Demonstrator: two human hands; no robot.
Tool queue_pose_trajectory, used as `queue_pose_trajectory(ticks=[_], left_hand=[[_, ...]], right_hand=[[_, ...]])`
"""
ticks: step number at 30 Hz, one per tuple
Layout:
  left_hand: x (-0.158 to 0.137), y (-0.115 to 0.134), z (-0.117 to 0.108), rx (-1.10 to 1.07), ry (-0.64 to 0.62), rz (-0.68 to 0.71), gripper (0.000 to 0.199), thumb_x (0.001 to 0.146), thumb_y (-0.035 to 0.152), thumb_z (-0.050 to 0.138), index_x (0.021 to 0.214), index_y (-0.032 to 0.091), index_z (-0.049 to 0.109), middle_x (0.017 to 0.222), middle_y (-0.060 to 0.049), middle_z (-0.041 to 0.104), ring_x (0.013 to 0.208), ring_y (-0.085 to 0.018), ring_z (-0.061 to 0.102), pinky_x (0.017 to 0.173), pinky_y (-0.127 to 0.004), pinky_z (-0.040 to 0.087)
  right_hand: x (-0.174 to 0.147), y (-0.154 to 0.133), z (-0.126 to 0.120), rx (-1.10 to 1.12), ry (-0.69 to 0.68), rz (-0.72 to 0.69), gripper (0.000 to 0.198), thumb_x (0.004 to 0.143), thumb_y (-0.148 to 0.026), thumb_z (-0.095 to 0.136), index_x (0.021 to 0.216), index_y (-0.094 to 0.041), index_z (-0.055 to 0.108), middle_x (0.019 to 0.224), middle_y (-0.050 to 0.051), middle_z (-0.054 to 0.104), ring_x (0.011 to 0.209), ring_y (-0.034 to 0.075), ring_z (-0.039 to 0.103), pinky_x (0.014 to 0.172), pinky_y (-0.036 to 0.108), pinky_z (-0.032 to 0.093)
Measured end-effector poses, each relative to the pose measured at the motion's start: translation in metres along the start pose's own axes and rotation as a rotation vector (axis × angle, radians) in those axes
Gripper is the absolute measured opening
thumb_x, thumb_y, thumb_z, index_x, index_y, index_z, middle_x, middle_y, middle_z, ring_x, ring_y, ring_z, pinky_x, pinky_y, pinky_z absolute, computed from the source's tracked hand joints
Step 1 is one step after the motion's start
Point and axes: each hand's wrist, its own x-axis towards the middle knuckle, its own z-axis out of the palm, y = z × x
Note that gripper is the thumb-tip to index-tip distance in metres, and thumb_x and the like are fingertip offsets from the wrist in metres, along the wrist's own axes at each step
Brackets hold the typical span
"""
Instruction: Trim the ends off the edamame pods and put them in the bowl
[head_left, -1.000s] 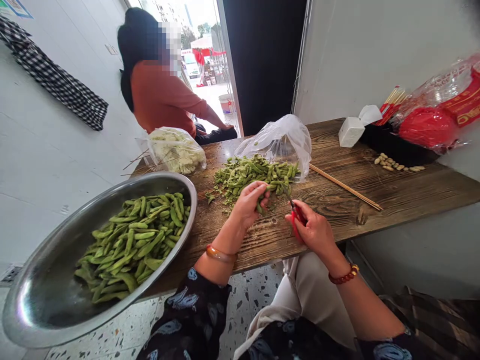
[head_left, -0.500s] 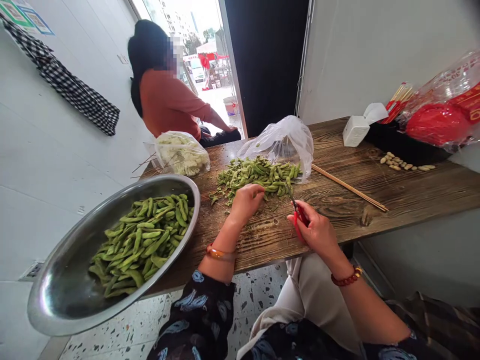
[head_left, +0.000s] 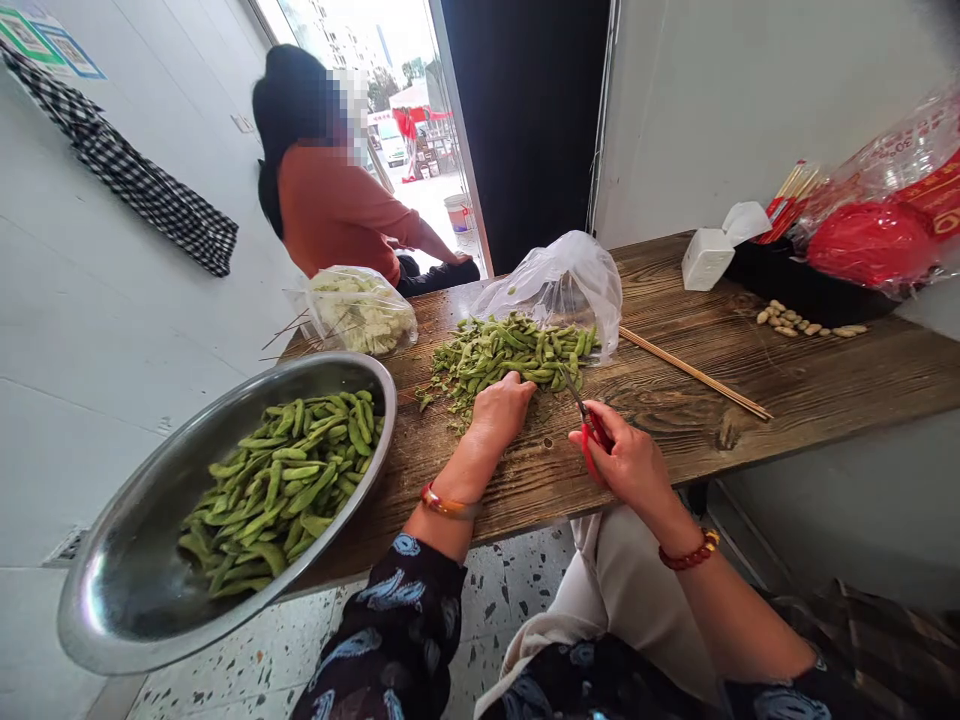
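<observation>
Scissors (head_left: 589, 425) with red handles sat gripped in my right hand (head_left: 630, 465) – blades mostly hidden; my left hand (head_left: 501, 408) curled onto the pod pile (head_left: 510, 350) on the table (head_left: 787, 390) – fingertips buried, grasp unclear.

Small street-side eatery prep area, worn wooden table (head_left: 787, 390) against white wall, open doorway (head_left: 420, 120) to street far left, chopstick holder (head_left: 787, 195) and tissue box (head_left: 705, 262) far right, terrazzo floor (head_left: 510, 560).

a white tissue box (head_left: 705, 260) sits on the wooden table (head_left: 787, 390) near scattered peanuts (head_left: 810, 325) and a long pair of chopsticks (head_left: 694, 373). a clear bag of pale vegetables (head_left: 360, 310) lies at the far end. behind it sits a person in an orange top (head_left: 330, 210).
</observation>
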Motion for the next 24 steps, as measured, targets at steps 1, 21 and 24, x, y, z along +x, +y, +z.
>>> queue_pose_trajectory(ticks=[1, 21, 24], left_hand=[[0.001, 0.000, 0.001, -0.027, 0.005, -0.001, 0.031, 0.093, 0.027, 0.038, 0.098, 0.025, 0.068, 0.096, -0.008, 0.059, 0.081, -0.017, 0.060, 0.067, -0.026, 0.041], [-0.010, 0.011, -0.016, -1.586, -0.052, 0.000, 0.033, 0.076, 0.045, 0.065, 0.085, 0.013, 0.057, 0.072, -0.002, 0.061, 0.045, -0.003, 0.040, 0.043, -0.018, 0.028], [-0.012, 0.012, -0.016, -1.534, -0.039, 0.041, 0.031, 0.078, 0.042, 0.064, 0.087, 0.014, 0.059, 0.066, 0.001, 0.056, 0.047, -0.004, 0.039, 0.044, -0.018, 0.028]], right_hand=[[0.000, 0.000, 0.000, -0.002, 0.005, -0.004, 0.046, 0.086, -0.054, 0.050, 0.121, -0.024, 0.057, 0.075, 0.000, 0.070, 0.063, 0.017, 0.064, 0.058, 0.026, 0.043], [0.004, -0.002, -0.001, 0.015, -0.034, 0.026, 0.047, 0.084, -0.051, 0.054, 0.123, -0.024, 0.058, 0.076, 0.000, 0.069, 0.063, 0.015, 0.062, 0.060, 0.025, 0.045], [0.005, -0.003, -0.002, 0.024, -0.070, 0.002, 0.048, 0.084, -0.049, 0.055, 0.124, -0.024, 0.057, 0.077, 0.000, 0.068, 0.062, 0.014, 0.060, 0.061, 0.025, 0.045]])
